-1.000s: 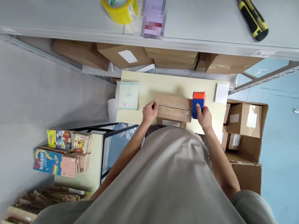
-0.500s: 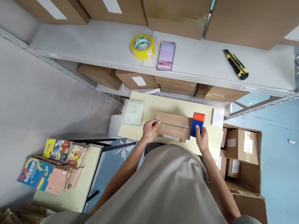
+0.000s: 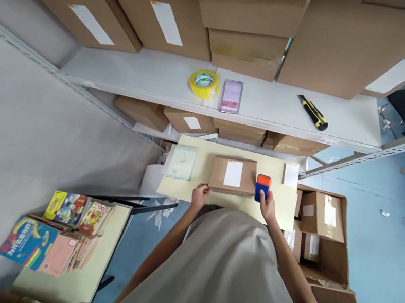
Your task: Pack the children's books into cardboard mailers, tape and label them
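Observation:
A small brown cardboard box lies on the pale yellow table with a white label facing up. At the box's near left corner, my left hand is closed, with fingertips pinching the edge. My right hand is wrapped round a blue block with an orange top, just right of the box. The kind of this handheld block cannot be made out.
A shelf ahead carries yellow tape, a blurred-out card, a utility knife and large cartons. Left on the table lies a greenish sheet. Picture books sit lower left; an open carton stands right.
The box has turned over: its taped seam side faced up before, now the labelled side does. My right hand keeps the blue-and-orange block. The whole view has shifted slightly.

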### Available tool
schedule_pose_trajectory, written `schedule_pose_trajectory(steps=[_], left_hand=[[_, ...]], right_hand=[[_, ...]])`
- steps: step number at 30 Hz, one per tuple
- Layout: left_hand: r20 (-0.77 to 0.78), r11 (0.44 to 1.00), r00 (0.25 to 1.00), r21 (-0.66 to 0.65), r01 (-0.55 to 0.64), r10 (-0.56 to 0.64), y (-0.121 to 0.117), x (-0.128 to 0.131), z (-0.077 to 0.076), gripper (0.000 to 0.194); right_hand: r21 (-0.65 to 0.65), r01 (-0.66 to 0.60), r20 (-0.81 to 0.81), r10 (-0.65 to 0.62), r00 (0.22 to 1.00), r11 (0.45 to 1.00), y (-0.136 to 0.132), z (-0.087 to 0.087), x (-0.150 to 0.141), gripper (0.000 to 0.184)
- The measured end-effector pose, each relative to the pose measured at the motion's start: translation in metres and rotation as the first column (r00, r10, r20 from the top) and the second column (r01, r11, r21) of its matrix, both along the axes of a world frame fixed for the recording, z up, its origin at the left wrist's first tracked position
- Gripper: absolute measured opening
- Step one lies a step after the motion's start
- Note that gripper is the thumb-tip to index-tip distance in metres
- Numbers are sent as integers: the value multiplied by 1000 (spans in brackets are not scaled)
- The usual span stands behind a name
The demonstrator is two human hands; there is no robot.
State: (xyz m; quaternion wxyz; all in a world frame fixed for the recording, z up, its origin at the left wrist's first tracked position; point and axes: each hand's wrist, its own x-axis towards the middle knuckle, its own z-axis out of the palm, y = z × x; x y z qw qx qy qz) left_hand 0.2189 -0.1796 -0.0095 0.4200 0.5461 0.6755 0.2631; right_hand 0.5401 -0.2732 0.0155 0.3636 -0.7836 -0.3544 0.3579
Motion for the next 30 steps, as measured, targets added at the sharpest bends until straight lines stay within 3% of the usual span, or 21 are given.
schedule_pose_trajectory(steps=[4,6,8,10,12,15,17,19,22,25,27,30], left_hand=[[-30,999,999,17,-41,42,-4,-4,4,35],[-31,993,998,106,-46,50,8,1,19,41],[-4,963,1000,268,28,-28,29,18,46,42],[12,871,980,462,170,-197,56,47,83,39],[-20,738,937,610,287,-348,86,84,125,37],[-96,596,878,700,394,-468,129,140,180,48],[-119,588,870,693,418,-478,152,168,203,58],[-132,611,867,659,438,-480,169,186,215,65],[-152,632,854,611,476,-497,177,196,213,67],[-157,647,842,572,504,-516,166,188,191,64],[-140,694,850,519,499,-507,152,171,164,61],[-69,852,924,364,375,-377,124,127,111,58]], right_hand=[[-54,-22,74,26,997,998,-20,-1,9,97],[-27,-34,149,38,988,999,-16,9,17,95],[57,-81,226,66,972,995,4,28,26,89],[191,-156,301,93,949,969,42,55,32,79],[312,-254,400,116,909,915,91,90,35,69],[359,-424,591,149,793,831,172,150,37,55],[269,-474,711,159,685,838,218,186,38,46],[150,-476,790,184,585,867,254,214,38,40],[-10,-444,836,252,488,896,285,235,38,41],[-98,-406,836,296,461,909,290,233,36,47],[-43,-371,846,232,481,928,276,218,35,54],[164,-328,819,57,572,930,229,169,35,57]])
